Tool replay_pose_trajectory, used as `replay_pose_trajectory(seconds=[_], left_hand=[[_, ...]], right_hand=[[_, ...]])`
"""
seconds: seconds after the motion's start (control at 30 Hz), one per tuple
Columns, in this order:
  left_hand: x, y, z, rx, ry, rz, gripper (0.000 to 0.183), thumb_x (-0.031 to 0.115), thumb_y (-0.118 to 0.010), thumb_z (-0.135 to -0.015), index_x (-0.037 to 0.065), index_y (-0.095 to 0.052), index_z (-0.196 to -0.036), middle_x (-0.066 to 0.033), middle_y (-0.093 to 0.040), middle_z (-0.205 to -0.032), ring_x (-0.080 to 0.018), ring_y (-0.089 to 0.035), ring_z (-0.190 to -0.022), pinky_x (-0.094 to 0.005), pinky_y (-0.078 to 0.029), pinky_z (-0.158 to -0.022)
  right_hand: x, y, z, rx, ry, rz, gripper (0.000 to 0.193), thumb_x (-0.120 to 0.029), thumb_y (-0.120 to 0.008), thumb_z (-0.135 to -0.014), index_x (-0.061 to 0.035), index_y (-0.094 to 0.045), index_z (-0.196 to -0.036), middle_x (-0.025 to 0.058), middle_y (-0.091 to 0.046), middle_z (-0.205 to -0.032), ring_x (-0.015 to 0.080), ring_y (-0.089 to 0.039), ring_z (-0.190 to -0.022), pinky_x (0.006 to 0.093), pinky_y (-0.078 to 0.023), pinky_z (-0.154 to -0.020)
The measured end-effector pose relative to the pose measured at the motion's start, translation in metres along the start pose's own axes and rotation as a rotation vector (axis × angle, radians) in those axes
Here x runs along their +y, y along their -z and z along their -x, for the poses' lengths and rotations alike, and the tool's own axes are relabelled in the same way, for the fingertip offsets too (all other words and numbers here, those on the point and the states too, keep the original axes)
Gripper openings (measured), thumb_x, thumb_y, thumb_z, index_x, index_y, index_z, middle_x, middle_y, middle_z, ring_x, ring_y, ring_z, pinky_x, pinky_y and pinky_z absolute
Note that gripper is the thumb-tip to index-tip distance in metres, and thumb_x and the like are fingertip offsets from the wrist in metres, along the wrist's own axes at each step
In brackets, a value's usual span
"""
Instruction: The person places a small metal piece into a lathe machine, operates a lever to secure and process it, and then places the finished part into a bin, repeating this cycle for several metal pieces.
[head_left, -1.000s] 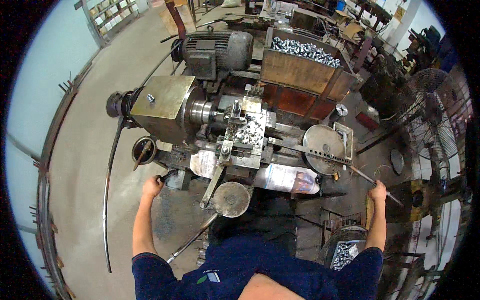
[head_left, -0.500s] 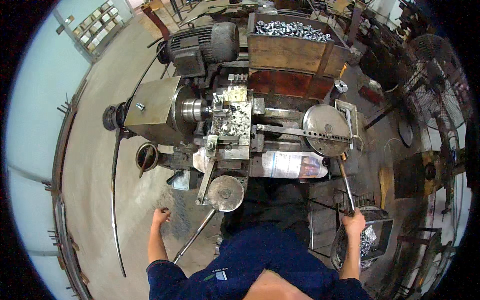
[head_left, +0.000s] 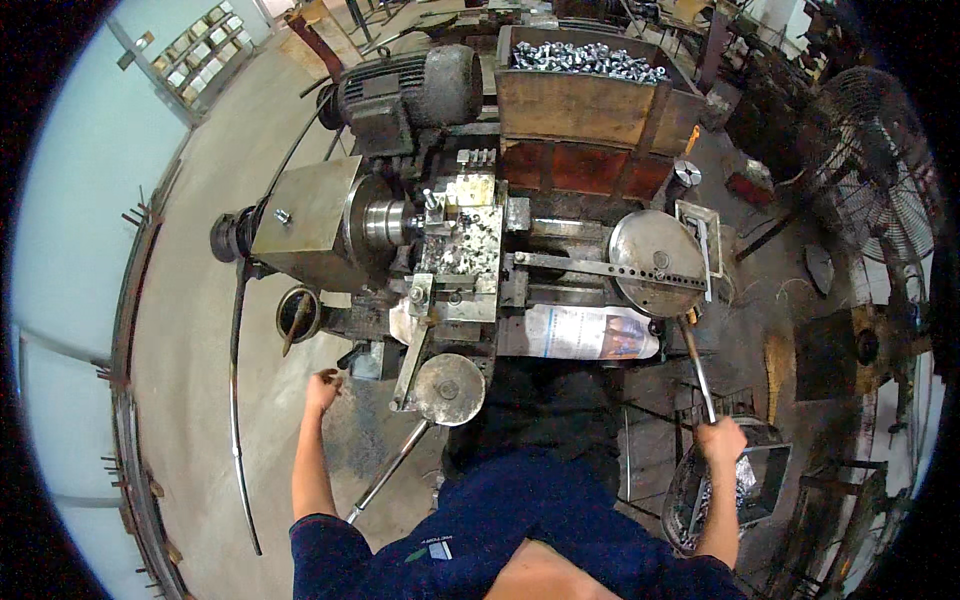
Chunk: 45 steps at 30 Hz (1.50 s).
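My right hand (head_left: 720, 440) is wrapped round the end of a metal lever (head_left: 700, 372). That lever slopes up to a large round steel disc (head_left: 650, 245) at the right of a small lathe. My left hand (head_left: 322, 390) hovers left of the machine with curled fingers; anything in them is too small to make out. Near it are a small grey tray (head_left: 374, 362) and a round dark pot with a brush-like stick (head_left: 298, 314). A chip-covered cross slide (head_left: 466, 242) sits beside the chuck (head_left: 385, 220). A second lever (head_left: 388, 472) runs down from a smaller disc (head_left: 450, 390).
Behind the lathe stand a motor (head_left: 410, 95) and a wooden crate (head_left: 575, 105) full of small metal parts. A basket (head_left: 685, 490) holding metal parts is under my right forearm. A fan (head_left: 870, 165) stands at the right. A long rod (head_left: 236, 400) hangs at the left.
My left hand has risen toward the small tray and pot. My right hand has shifted slightly right, still gripping the lever.
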<state>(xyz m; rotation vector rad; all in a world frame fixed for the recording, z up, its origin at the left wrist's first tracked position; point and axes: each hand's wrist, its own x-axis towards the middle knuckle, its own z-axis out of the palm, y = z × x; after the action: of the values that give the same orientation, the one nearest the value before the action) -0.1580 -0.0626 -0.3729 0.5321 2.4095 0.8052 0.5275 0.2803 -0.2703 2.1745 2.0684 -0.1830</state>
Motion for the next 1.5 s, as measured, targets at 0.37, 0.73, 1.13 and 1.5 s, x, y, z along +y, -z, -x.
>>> replay_pose_trajectory(seconds=[0.37,0.73,1.13,1.5], left_hand=[[0.055,-0.051,-0.025,0.199,-0.143,-0.714,0.049,0.05,-0.053,-0.078,0.002,-0.061,-0.086,-0.0208,-0.063,-0.083,-0.036,-0.061,-0.078,-0.0447,-0.048,-0.068],[0.005,-0.057,-0.061,0.027,-0.177,-0.771,0.045,0.045,-0.058,-0.077,0.008,-0.052,-0.102,-0.0174,-0.063,-0.091,-0.0344,-0.06,-0.087,-0.0428,-0.048,-0.073],[0.089,0.088,0.011,0.125,-0.152,-0.206,0.036,0.023,-0.058,-0.08,0.001,-0.057,-0.109,-0.0182,-0.064,-0.088,-0.0275,-0.063,-0.08,-0.0364,-0.048,-0.07],[-0.013,0.161,0.115,0.699,0.153,-0.46,0.037,0.038,-0.061,-0.076,0.003,-0.06,-0.091,-0.0183,-0.061,-0.076,-0.0329,-0.06,-0.072,-0.044,-0.045,-0.066]], right_hand=[[0.008,0.067,-0.18,0.117,-0.248,0.252,0.031,-0.023,-0.055,-0.073,-0.009,-0.058,-0.1,0.0098,-0.06,-0.107,0.028,-0.052,-0.105,0.0512,-0.035,-0.09],[0.001,0.066,-0.194,0.12,-0.217,0.255,0.041,-0.021,-0.061,-0.069,-0.0133,-0.056,-0.109,0.0098,-0.053,-0.117,0.0266,-0.045,-0.115,0.0556,-0.029,-0.094],[-0.322,0.186,-0.044,0.38,1.344,-0.504,0.043,-0.016,-0.062,-0.053,-0.0038,-0.061,-0.094,0.0153,-0.057,-0.104,0.033,-0.05,-0.102,0.0406,-0.04,-0.089],[-0.521,0.159,0.039,0.229,1.464,0.301,0.031,-0.029,-0.064,-0.059,-0.012,-0.068,-0.085,0.0095,-0.063,-0.094,0.0275,-0.053,-0.098,0.0499,-0.028,-0.096]])
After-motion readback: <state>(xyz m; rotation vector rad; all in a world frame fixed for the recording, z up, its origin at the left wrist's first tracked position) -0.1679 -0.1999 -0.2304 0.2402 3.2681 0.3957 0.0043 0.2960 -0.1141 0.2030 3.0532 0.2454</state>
